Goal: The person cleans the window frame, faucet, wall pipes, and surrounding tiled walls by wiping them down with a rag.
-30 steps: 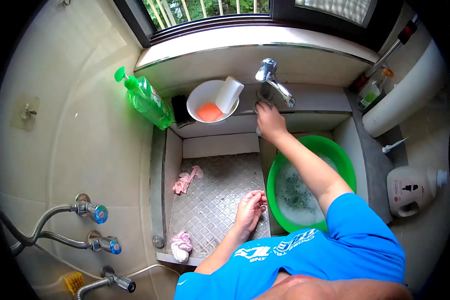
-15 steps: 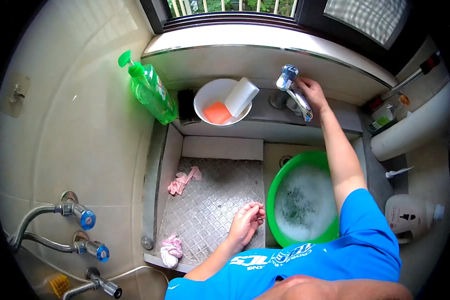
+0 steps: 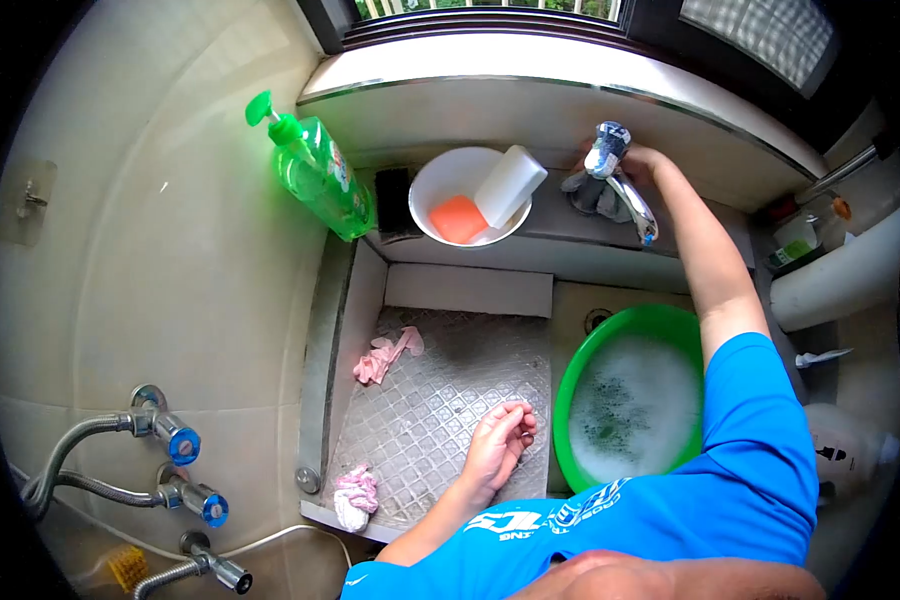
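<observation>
The right hand [image 3: 646, 162] reaches behind the faucet [image 3: 608, 150], which hides most of the fingers, so I cannot tell whether they grip anything. A greyish patch [image 3: 615, 208] under the faucet's spout may be a cloth, though the view there is poor. A second ago this hand was pressing a grey cloth at the near side of the faucet's base; it has since gone round by the right to the back, so the reach now covers the far side.

The left hand [image 3: 503, 440], fingers curled in narrow with nothing visible in them, is over a ridged mat [image 3: 440, 400], nearer the person than the faucet and to its left; it has barely moved.

Straight out from the faucet towards the person sits a green basin [image 3: 566, 420] of sudsy water. Left of the faucet stand a white bowl [image 3: 450, 170] and, farther left, a green pump bottle [image 3: 320, 180].
</observation>
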Action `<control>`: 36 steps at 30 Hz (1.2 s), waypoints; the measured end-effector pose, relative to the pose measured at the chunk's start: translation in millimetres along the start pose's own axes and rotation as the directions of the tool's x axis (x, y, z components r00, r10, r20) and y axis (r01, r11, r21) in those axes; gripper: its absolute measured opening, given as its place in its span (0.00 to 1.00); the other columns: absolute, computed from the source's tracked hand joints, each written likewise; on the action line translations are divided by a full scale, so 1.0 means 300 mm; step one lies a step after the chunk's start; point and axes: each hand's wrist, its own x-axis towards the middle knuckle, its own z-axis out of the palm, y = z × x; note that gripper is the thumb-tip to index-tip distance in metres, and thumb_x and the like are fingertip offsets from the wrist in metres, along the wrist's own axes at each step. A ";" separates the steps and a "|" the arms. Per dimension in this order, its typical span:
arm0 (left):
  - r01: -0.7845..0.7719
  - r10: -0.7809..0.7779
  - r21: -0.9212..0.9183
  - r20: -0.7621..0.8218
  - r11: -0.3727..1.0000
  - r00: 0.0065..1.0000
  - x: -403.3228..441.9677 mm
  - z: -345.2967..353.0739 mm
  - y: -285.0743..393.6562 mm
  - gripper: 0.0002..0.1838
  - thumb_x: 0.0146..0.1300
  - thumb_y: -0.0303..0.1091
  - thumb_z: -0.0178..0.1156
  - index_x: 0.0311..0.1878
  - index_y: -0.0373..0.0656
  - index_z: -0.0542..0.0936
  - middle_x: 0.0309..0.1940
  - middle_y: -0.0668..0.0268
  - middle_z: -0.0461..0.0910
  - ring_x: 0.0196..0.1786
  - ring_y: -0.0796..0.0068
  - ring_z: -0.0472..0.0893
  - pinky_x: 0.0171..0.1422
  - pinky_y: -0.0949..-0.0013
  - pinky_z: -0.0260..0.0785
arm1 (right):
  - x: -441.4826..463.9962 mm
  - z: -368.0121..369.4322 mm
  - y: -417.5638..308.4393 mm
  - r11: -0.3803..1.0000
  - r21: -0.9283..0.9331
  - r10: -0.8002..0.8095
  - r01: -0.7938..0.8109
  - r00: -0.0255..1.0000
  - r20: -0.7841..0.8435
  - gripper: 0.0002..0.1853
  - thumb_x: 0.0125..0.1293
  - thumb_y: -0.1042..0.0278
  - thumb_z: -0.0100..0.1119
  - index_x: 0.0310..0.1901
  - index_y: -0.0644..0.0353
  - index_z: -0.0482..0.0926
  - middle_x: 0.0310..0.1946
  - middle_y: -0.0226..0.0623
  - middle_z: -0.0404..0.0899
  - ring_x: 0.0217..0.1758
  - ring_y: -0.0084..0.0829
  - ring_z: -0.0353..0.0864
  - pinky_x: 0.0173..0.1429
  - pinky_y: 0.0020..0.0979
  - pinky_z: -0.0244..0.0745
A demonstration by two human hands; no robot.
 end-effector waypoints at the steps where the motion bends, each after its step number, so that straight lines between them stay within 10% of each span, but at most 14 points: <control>1: -0.011 0.011 0.001 0.001 1.000 1.000 -0.004 0.000 0.008 0.06 0.68 0.33 0.52 0.43 0.43 0.75 0.34 0.67 0.76 0.38 0.76 0.75 0.44 0.72 0.69 | -0.016 -0.005 0.016 0.997 -0.038 -0.065 0.063 0.995 -0.072 0.23 0.59 0.49 0.55 0.54 0.50 0.72 0.48 0.34 0.76 0.47 0.28 0.75 0.49 0.36 0.72; 10: -0.015 0.016 -0.023 0.024 1.000 1.000 -0.014 0.011 0.014 0.06 0.68 0.33 0.52 0.43 0.43 0.75 0.34 0.68 0.77 0.37 0.76 0.76 0.44 0.72 0.69 | -0.099 0.061 0.024 0.986 -0.014 -0.167 0.167 0.966 -0.199 0.18 0.63 0.55 0.52 0.51 0.54 0.73 0.43 0.36 0.76 0.45 0.31 0.74 0.48 0.35 0.71; 21: -0.034 0.034 -0.013 0.061 0.999 0.998 -0.016 0.017 0.011 0.07 0.68 0.32 0.52 0.44 0.42 0.74 0.34 0.67 0.77 0.38 0.76 0.76 0.43 0.72 0.69 | -0.169 0.265 0.119 0.833 -0.183 -0.529 0.521 0.657 -0.537 0.07 0.67 0.68 0.49 0.39 0.60 0.76 0.30 0.31 0.76 0.32 0.31 0.73 0.38 0.30 0.70; 22: -0.035 0.035 -0.010 0.055 0.999 0.998 -0.016 0.019 0.010 0.07 0.68 0.32 0.52 0.44 0.42 0.74 0.35 0.67 0.77 0.38 0.76 0.76 0.43 0.72 0.69 | -0.150 0.257 0.171 0.694 -0.671 -0.656 0.260 0.612 -0.442 0.07 0.65 0.69 0.50 0.39 0.61 0.76 0.31 0.39 0.77 0.34 0.39 0.75 0.38 0.36 0.70; 27: -0.020 0.020 -0.001 0.066 1.000 0.998 -0.016 0.017 0.002 0.07 0.67 0.32 0.52 0.44 0.41 0.74 0.35 0.67 0.76 0.39 0.75 0.76 0.44 0.72 0.69 | -0.198 0.321 0.224 0.724 -0.660 -0.672 0.202 0.423 -0.608 0.15 0.66 0.60 0.52 0.44 0.64 0.76 0.37 0.44 0.81 0.39 0.36 0.80 0.44 0.37 0.72; 30: -0.017 0.016 0.016 0.061 1.000 0.998 -0.016 0.012 0.000 0.07 0.67 0.33 0.52 0.44 0.42 0.74 0.35 0.66 0.76 0.39 0.75 0.75 0.44 0.72 0.69 | -0.227 0.293 0.210 0.639 -0.678 -0.762 0.364 0.422 -0.491 0.15 0.67 0.60 0.51 0.46 0.63 0.77 0.36 0.40 0.81 0.39 0.31 0.79 0.44 0.34 0.72; 32: 0.008 -0.008 -0.001 0.076 1.000 0.997 -0.013 0.006 -0.007 0.07 0.67 0.32 0.52 0.45 0.42 0.74 0.35 0.67 0.76 0.39 0.75 0.76 0.44 0.71 0.69 | -0.256 0.223 0.127 0.885 0.142 -0.350 0.444 0.834 -0.426 0.16 0.68 0.61 0.50 0.49 0.63 0.77 0.37 0.38 0.81 0.37 0.26 0.78 0.42 0.29 0.73; 36: 0.029 -0.029 0.006 0.053 1.000 0.998 -0.006 0.018 -0.010 0.06 0.68 0.32 0.52 0.43 0.42 0.74 0.34 0.67 0.76 0.37 0.76 0.76 0.43 0.72 0.70 | -0.276 0.236 -0.042 0.956 0.146 -0.162 0.256 0.870 -0.466 0.23 0.73 0.51 0.40 0.55 0.61 0.74 0.39 0.35 0.80 0.36 0.21 0.78 0.39 0.27 0.74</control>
